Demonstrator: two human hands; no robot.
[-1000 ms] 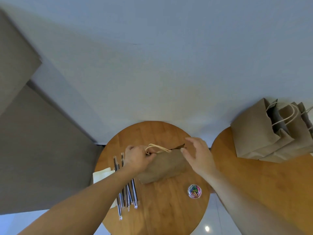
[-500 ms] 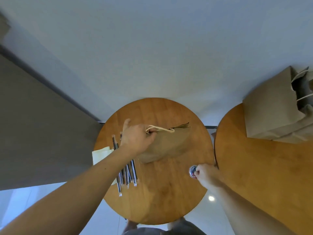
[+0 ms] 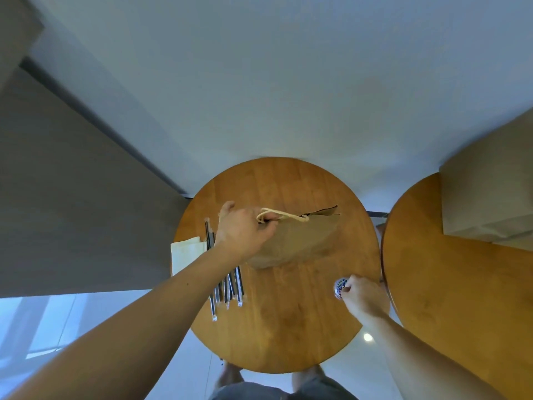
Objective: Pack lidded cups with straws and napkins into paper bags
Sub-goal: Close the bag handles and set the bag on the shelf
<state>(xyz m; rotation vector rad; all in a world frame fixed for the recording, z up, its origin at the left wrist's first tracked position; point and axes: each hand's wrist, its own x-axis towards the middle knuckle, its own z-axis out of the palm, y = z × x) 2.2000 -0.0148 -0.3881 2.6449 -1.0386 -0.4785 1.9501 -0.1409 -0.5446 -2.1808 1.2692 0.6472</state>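
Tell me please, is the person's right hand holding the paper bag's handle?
No, the right hand is at a small container of colourful clips, while the left hand grips the paper bag by its handle.

Soft, even daylight; wide-angle bending and blur at edges.

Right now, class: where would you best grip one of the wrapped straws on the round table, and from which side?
Probably pinch a straw near its free lower end, coming from above on the person's side. The straws lie flat, side by side; their upper parts pass under the left hand and beside the bag.
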